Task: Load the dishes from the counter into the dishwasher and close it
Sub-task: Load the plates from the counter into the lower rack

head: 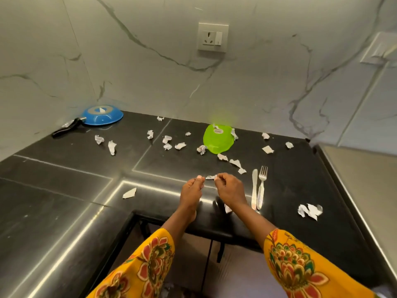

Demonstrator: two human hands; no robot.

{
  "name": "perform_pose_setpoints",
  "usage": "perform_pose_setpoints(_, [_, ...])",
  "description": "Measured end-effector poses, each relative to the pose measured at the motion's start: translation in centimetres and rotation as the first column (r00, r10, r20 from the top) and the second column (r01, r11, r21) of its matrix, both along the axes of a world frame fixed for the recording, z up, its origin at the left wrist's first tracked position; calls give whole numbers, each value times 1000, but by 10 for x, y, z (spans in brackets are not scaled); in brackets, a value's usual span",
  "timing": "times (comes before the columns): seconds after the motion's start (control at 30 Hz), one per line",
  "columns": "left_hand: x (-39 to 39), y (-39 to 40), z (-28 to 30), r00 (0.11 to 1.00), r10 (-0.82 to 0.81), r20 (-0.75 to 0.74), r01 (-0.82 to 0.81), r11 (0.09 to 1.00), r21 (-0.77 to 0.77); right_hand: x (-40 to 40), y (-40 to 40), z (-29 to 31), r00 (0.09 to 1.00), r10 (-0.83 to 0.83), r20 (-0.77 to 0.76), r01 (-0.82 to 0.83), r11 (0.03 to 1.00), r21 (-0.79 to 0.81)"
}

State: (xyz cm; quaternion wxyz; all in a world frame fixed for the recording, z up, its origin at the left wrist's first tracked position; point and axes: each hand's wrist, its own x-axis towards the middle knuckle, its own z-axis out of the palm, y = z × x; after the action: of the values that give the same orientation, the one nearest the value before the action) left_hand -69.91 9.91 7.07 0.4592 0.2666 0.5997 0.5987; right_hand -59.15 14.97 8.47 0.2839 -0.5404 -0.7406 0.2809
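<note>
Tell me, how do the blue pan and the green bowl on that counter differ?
The blue pan has a black handle; the green bowl has none. The pan lies flat at the back left corner, while the bowl is tipped at a slant near the middle of the back wall. The pan looks wider. Both are upside down, with paper scraps resting on them.

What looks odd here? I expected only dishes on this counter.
Crumpled paper scraps litter the black counter; the green bowl and blue pan lie upside down.
</note>
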Motion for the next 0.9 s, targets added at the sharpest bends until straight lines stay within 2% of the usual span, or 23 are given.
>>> perform_pose_setpoints(0.3, [-9,106,-3,997,-25,68,31,996,-89,-12,110,-4,999,-15,31,14,1000,23])
perform_pose_setpoints(0.43, [-7,146,-5,999,-5,54,13,987,-159,-11,156,-11,998,4,60,-1,999,-50])
perform_pose_setpoints(0.7, [-5,215,4,999,42,10,-40,987,-153,-19,221,-31,985,117,123,-85,968,-238])
perform_pose_setpoints(0.8, [-13,253,-19,993,117,-29,-120,983,-138,-24,235,-35,982,102,161,-54,959,-279])
perform_pose_setpoints(0.9, [-25,295,-49,985,171,-33,-174,962,-210,-26,243,-36,978,68,198,-7,956,-294])
